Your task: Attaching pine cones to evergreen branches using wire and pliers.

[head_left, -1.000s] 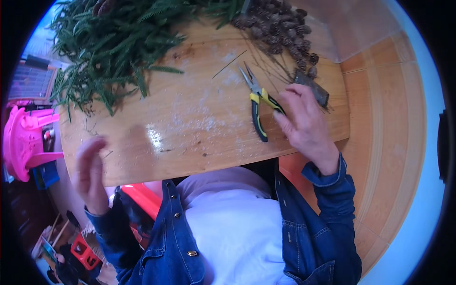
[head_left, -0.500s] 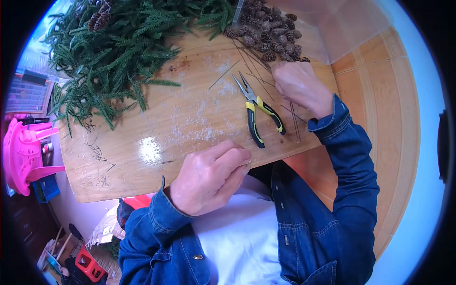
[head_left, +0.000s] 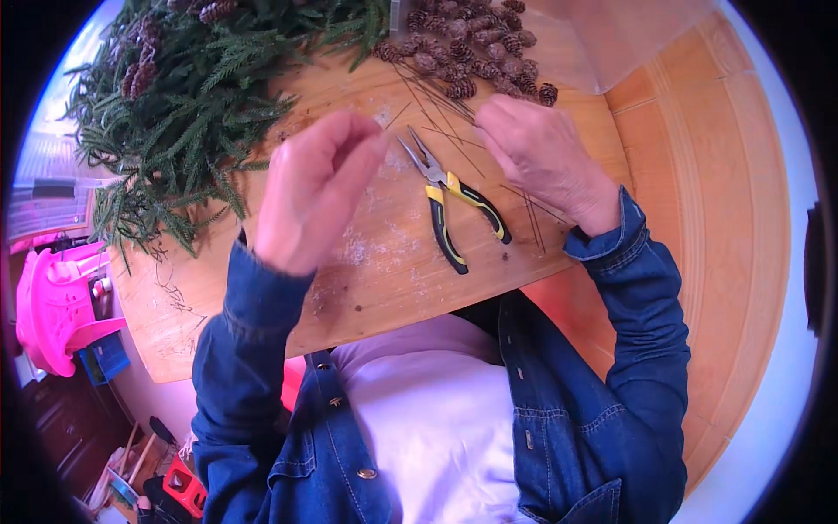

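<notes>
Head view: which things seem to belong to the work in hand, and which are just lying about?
Likely part of the work, on the table:
- pine cones and thin wires, close to the right hand
- pliers
- green branches

Apparently just lying about, off it:
- pink plastic seat
- blue box

Branches (head_left: 209,96) fill the far left corner of the surface (head_left: 393,297), with a few cones (head_left: 140,65) lying on top of them. To their right, along the far edge, sits a heap of pinecones (head_left: 476,44). Wires (head_left: 449,106) lie before the heap. Nearer the near edge lie the pliers (head_left: 437,179), handles toward that edge. The left hand (head_left: 319,188) is above the surface between branches and pliers; the right hand (head_left: 550,157) is right of the pliers, before the heap. Beyond the left edge is a stool (head_left: 61,306).
</notes>
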Action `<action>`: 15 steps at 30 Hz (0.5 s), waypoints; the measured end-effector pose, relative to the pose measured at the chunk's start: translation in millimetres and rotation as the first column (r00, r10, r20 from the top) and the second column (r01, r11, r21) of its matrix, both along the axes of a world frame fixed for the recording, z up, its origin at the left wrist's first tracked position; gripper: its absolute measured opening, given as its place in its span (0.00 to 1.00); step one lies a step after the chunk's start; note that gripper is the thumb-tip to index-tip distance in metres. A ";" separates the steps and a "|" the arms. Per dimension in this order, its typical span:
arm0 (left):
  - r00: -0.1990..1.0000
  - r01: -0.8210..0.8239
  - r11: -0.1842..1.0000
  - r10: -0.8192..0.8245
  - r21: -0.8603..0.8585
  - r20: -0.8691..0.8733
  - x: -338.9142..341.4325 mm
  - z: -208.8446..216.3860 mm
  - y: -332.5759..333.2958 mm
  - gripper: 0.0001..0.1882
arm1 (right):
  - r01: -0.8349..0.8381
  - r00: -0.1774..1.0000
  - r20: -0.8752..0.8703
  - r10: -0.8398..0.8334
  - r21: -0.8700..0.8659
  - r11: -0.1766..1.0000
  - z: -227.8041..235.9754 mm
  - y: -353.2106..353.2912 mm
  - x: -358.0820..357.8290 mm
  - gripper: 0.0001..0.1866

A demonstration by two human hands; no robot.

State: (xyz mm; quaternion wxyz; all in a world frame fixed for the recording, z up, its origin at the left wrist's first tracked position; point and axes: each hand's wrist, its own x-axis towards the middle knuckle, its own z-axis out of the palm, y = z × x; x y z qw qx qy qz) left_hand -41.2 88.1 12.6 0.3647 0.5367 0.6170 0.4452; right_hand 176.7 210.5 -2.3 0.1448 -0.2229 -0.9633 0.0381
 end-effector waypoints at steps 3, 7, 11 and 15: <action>0.999 -0.014 1.000 0.014 0.008 -0.032 3.8 -4.0 22.6 0.11 | -0.034 0.999 -0.035 0.036 0.049 0.998 -0.7 -5.4 -1.1 0.04; 0.993 0.046 0.999 -0.045 0.008 -0.113 10.0 -14.9 43.2 0.12 | -0.079 0.993 -0.082 0.088 0.108 0.991 0.6 -7.0 2.3 0.04; 0.988 0.088 0.996 -0.087 0.005 -0.129 3.8 -21.9 46.0 0.12 | -0.087 0.990 -0.095 0.101 0.144 0.986 -5.0 -5.2 3.0 0.05; 0.990 0.105 0.993 -0.110 -0.056 -0.083 -11.4 -12.9 43.0 0.12 | -0.077 0.992 -0.087 0.091 0.152 0.985 -12.4 -3.6 4.8 0.05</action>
